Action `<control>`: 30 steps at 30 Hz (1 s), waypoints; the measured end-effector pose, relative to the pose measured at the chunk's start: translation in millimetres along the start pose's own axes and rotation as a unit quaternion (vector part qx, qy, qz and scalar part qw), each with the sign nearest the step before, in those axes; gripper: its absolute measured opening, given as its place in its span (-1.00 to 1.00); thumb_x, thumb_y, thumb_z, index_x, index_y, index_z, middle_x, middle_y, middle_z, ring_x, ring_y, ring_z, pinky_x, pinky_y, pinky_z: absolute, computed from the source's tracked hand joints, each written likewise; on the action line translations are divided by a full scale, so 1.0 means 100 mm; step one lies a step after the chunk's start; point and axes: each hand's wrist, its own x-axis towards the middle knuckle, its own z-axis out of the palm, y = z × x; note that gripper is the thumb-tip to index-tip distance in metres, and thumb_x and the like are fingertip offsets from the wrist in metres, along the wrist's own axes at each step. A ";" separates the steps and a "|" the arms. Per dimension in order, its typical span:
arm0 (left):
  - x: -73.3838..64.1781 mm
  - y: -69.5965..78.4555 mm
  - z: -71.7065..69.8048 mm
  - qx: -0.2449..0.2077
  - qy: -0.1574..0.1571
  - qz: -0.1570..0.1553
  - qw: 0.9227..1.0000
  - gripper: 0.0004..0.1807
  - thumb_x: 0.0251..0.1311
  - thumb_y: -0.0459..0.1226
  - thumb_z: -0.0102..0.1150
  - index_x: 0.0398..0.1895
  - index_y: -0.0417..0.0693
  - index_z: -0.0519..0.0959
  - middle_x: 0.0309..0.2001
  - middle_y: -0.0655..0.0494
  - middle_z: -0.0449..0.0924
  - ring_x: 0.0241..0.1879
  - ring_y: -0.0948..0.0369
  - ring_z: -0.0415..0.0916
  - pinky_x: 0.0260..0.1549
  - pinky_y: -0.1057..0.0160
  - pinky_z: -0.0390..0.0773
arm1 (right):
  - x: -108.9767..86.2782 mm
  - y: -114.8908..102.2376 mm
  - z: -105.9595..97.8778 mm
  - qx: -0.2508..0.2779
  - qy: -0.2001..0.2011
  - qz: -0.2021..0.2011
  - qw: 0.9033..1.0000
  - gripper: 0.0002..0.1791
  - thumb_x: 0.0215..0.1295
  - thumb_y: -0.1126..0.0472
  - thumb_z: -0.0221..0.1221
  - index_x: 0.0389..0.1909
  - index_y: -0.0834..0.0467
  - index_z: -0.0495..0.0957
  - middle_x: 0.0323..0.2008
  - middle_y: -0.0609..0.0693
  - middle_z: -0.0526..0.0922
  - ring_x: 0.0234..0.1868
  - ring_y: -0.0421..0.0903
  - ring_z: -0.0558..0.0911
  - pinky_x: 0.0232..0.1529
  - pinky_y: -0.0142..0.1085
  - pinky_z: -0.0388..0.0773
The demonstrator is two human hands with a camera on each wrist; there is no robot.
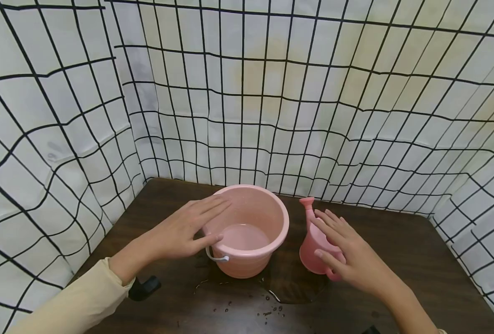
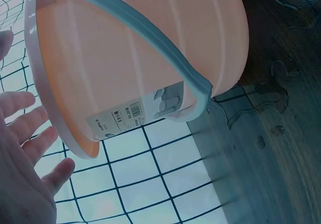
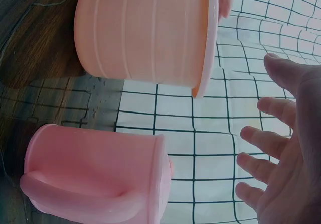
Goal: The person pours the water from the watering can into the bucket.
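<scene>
Fingers point(image 3: 266, 141) extended, slightly parted, thumbs held apart, pinching nothing; two hands, two pink vessels.

Left hand point(image 1: 188, 227): at the near-left rim of the bucket point(image 1: 249, 265), not gripping it; contact cannot be told. Right hand point(image 1: 355, 253): above the watering can point(image 1: 314, 248), apart from it. Bucket: upright on the dark table point(image 1: 406, 250), grey handle point(image 1: 223, 258) hanging down, with what looks like water at its bottom. Watering can: upright, just right of the bucket, spout away from the person; contents not made out. Puddle point(image 1: 297, 285): between and in front of both, droplets point(image 1: 268, 313) nearby. Progress, by judgement: spilled liquid suggests some pouring or filling done; with neither vessel held, a start, pause or finish all fit, so what is left cannot be told.
</scene>
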 end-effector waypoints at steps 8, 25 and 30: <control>-0.02 -0.03 0.02 0.008 0.021 -0.003 1.000 -0.26 0.23 0.15 -0.13 0.42 0.14 0.00 0.43 0.12 0.00 0.39 0.14 0.02 0.20 0.02 0.21 | -0.04 0.02 0.01 0.024 0.014 0.021 0.999 -0.31 0.23 -0.09 0.10 0.37 -0.22 0.08 0.41 -0.22 0.02 0.45 -0.09 -0.03 0.21 0.14 0.17; -0.05 -0.04 0.06 0.029 0.034 -0.059 0.997 -0.21 0.14 0.25 -0.11 0.42 0.29 -0.03 0.40 0.16 0.09 0.37 0.12 0.05 0.17 -0.02 0.23 | -0.11 0.11 0.05 0.036 0.035 0.023 0.998 -0.28 0.20 -0.02 0.16 0.36 -0.21 0.10 0.40 -0.17 0.08 0.44 -0.15 -0.03 0.18 0.17 0.19; -0.05 -0.04 0.07 0.030 0.037 -0.065 0.997 -0.21 0.13 0.25 -0.10 0.41 0.24 0.03 0.39 0.17 0.10 0.37 0.15 0.07 0.14 0.00 0.27 | -0.13 0.12 0.05 0.046 0.042 0.026 0.998 -0.28 0.19 0.00 0.18 0.36 -0.20 0.11 0.40 -0.17 0.07 0.44 -0.14 -0.02 0.15 0.21 0.21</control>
